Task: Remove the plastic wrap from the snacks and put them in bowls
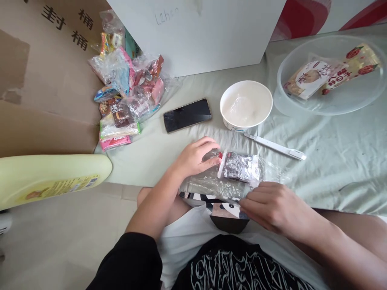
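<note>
A dark snack packet point(242, 167) lies within a crinkled clear plastic bag point(208, 183) at the near edge of the cloth-covered surface. My left hand point(198, 157) rests at the packet's left end, thumb and fingers apart, with the fingertips by its pale, red-marked edge. At the bag's near right side, my right hand point(269, 205) has its fingers pressed together on the plastic; its fingertips are partly hidden. Just beyond the packet are a white paper bowl point(246, 106) and a slim white cutter-like tool point(276, 147).
A phone point(187, 115) lies left of the bowl. Wrapped snacks point(127, 92) are heaped against a cardboard box point(45, 80). At right, a translucent basin point(341, 106) holds two packets. A white box point(208, 36) stands behind; a yellow bottle point(54, 173) juts in from the left.
</note>
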A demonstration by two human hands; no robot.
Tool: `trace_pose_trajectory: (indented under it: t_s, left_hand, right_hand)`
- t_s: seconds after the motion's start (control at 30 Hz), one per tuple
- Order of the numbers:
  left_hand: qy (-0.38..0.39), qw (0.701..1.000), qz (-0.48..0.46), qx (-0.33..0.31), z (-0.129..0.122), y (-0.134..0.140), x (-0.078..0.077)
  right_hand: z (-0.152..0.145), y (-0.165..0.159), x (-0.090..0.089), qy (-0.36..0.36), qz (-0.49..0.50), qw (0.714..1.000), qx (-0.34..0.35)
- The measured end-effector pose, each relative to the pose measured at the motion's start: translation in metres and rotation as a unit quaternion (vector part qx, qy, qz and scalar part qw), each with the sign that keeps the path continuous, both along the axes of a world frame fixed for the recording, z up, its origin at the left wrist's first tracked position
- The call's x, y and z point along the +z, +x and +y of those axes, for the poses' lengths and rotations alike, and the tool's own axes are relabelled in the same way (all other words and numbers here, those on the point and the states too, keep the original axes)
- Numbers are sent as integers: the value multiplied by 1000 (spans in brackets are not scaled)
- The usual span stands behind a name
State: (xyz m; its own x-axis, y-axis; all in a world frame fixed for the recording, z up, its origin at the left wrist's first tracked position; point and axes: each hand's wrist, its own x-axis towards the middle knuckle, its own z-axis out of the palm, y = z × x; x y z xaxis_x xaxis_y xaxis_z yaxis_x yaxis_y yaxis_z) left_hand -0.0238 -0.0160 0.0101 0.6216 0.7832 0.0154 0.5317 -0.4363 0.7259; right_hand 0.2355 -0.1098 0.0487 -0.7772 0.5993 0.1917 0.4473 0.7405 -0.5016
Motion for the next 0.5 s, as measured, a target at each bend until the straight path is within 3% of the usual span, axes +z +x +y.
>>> trace_pose_trajectory:
  t_s: [0.27,0.43,0.5]
  left_hand:
    - [0,997,62,-43,-5,6,2]
    - [-19,991,100,81,-5,8,5]
    - [-23,987,95,126,-6,9,7]
  right_hand:
    - [5,6,-16,82,-74,984,-141]
    - [7,-3,-25,129,-78,958,-244]
    - [7,-9,-29,143,-73,953,-256]
